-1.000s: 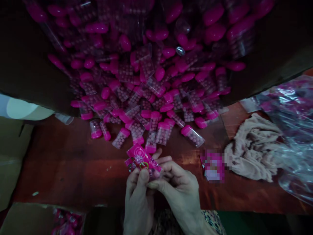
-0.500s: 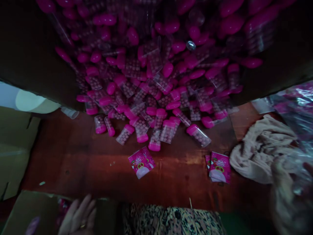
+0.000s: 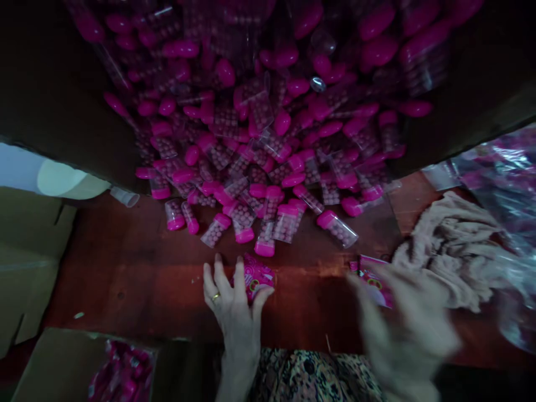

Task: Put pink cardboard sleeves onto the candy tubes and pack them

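Note:
My left hand [image 3: 234,301], with a gold ring on one finger, lies over a small bundle of pink printed sachets [image 3: 256,276] on the wooden table [image 3: 125,268]. Its thumb presses the bundle's lower edge and its other fingers are spread. My right hand [image 3: 406,329] is blurred by motion, with fingers apart and nothing in them. It is just above and nearer to me than a second stack of pink sachets [image 3: 374,282], partly covering it. A heap of clear tubes with pink caps [image 3: 251,167], filled with small pink balls, spreads down towards the hands.
Dark cardboard flaps [image 3: 50,95] border the heap on both sides. A crumpled beige cloth [image 3: 444,251] and a clear plastic bag [image 3: 502,190] lie at the right. A cardboard box [image 3: 121,371] with pink packets stands at the lower left, near my patterned clothing [image 3: 314,374].
Both hands held the sachets together earlier, then released them onto the table and moved apart. Now my left hand has returned onto the bundle, shifted slightly right, and my right hand is over the second stack.

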### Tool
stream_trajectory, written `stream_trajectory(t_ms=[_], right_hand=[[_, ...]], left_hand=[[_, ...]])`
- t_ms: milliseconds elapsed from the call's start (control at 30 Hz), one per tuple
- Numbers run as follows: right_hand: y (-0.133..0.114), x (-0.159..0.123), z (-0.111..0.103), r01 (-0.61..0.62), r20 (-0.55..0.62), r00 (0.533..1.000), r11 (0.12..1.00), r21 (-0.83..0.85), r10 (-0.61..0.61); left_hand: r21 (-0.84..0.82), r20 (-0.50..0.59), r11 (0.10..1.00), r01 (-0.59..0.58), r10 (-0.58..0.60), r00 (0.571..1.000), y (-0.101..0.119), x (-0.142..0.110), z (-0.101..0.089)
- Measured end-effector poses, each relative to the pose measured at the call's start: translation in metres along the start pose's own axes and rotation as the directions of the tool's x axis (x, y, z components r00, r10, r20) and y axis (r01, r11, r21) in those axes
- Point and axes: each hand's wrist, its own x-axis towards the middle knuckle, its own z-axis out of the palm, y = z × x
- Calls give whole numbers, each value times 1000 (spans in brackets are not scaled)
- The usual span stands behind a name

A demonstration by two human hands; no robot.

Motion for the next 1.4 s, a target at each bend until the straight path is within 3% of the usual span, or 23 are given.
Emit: stream_trajectory(t_ms=[67,100,200,333,467,600,800,1000,1100,1200,1300,1400], right_hand=[[-42,2,46,157,163,972,984,81,-169],[-55,1,63,180,210,957,976,121,-202],[-68,-8,86,172,327,920,973,156,-215],[-59,-13,82,188,361,909,978,92,-209],[-60,-13,84,192,339,917,977,94,-213],[-61,-12,84,179,295,931,973,145,-215],[-52,-9,71,174,232,950,972,158,-207],[-43,-11,65,-14,222,974,962,274,-49],[-40,-11,64,-152,259,964,932,330,65],[-37,-10,61,-314,296,931,883,348,214],[-34,-7,59,-455,341,878,809,372,337],[-32,-6,60,-505,372,851,771,389,370]], left_hand=[[2,32,998,-56,56,998,13,-2,6],[-7,44,996,-88,88,995,17,-2,9],[-84,20,984,-154,157,987,17,-2,14],[-165,-14,971,-174,174,985,-7,0,5],[-93,20,970,-224,227,974,-24,4,-4],[41,56,946,-322,319,946,-20,1,0],[51,183,893,-447,431,883,-9,-4,0],[-174,255,880,-442,474,843,2,8,1],[-319,234,853,-412,492,839,3,11,2],[-464,154,828,-316,426,891,-3,12,-2],[-573,61,802,-169,247,967,-9,12,-9],[-635,38,762,-125,193,980,-6,11,-13]])
